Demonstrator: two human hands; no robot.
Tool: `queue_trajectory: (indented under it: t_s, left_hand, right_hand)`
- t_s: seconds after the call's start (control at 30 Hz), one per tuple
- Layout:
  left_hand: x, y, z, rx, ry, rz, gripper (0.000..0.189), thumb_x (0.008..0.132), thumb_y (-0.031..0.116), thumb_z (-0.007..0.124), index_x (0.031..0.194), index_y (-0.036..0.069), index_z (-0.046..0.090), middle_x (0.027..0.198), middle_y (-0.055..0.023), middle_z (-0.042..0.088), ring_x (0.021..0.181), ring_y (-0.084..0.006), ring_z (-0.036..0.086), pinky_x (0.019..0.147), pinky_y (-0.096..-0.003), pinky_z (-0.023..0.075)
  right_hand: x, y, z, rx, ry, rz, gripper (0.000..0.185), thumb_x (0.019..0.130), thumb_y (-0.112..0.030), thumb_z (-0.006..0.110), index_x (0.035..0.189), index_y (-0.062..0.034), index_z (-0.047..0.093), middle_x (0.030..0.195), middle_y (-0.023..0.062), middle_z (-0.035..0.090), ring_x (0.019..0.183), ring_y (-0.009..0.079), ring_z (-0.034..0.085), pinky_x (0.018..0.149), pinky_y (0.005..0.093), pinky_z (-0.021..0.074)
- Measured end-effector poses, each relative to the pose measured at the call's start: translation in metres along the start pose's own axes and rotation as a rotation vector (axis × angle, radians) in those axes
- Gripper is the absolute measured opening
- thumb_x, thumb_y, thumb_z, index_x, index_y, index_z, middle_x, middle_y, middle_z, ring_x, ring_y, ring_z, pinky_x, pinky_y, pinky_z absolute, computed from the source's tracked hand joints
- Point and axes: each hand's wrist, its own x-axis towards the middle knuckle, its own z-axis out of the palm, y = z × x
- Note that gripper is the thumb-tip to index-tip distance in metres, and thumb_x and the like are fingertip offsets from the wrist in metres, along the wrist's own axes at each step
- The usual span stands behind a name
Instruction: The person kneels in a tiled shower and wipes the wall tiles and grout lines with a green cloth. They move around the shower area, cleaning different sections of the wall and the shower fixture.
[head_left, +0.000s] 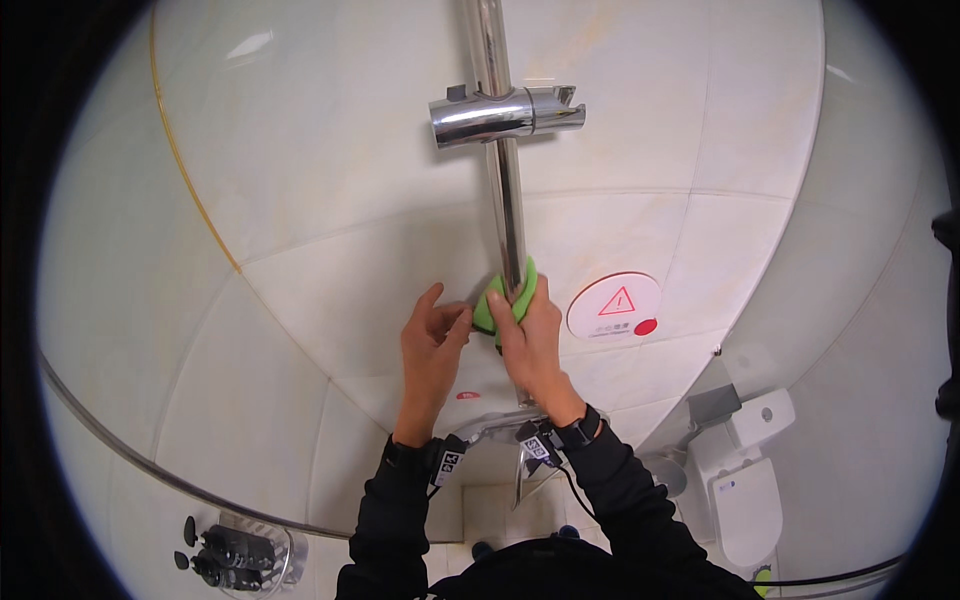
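Note:
A chrome shower riser rail (508, 199) runs down the tiled wall before me. My right hand (531, 337) grips a green cloth (491, 300) wrapped around the lower part of that rail, thumb in front. To its left, my left hand (435, 345) has its thumb and a fingertip together at the cloth's left corner, apparently pinching it. Higher up, a chrome sliding shower-head holder (487, 120) sits on the rail, its cradle holding nothing.
A round warning sign (613, 306) is on the wall to the right. Below my hands are chrome shower fittings (499, 427). Bottles (238, 551) stand in a metal rack (289, 551) at lower left. A white toilet (746, 510) stands beyond the wall edge at lower right.

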Motion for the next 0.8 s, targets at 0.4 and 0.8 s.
queue_trajectory:
  t_s: [0.4,0.8]
  left_hand:
    - [-0.016,-0.024,-0.021,-0.089,0.034,-0.06,0.067,0.099,0.009,0.065,0.153,-0.01,0.03,0.108,-0.0143,0.074,0.086,-0.0169,0.07,0.074,-0.0265,0.0518]
    - [-0.029,-0.05,-0.027,-0.011,0.008,-0.196,0.061,0.099,0.009,0.065,0.15,-0.01,0.035,0.107,-0.0137,0.074,0.085,-0.0172,0.071,0.071,-0.0262,0.0529]
  right_hand:
    - [0.089,-0.072,0.027,-0.413,0.274,-0.097,0.047,0.093,-0.021,0.073,0.125,0.0024,0.05,0.093,0.0202,0.065,0.077,0.0421,0.066,0.066,0.0474,0.0498]
    - [-0.124,0.08,0.018,-0.664,0.157,-0.053,0.063,0.085,-0.001,0.07,0.14,0.0099,0.043,0.106,0.0249,0.059,0.092,0.0431,0.056,0.076,0.0493,0.0435]
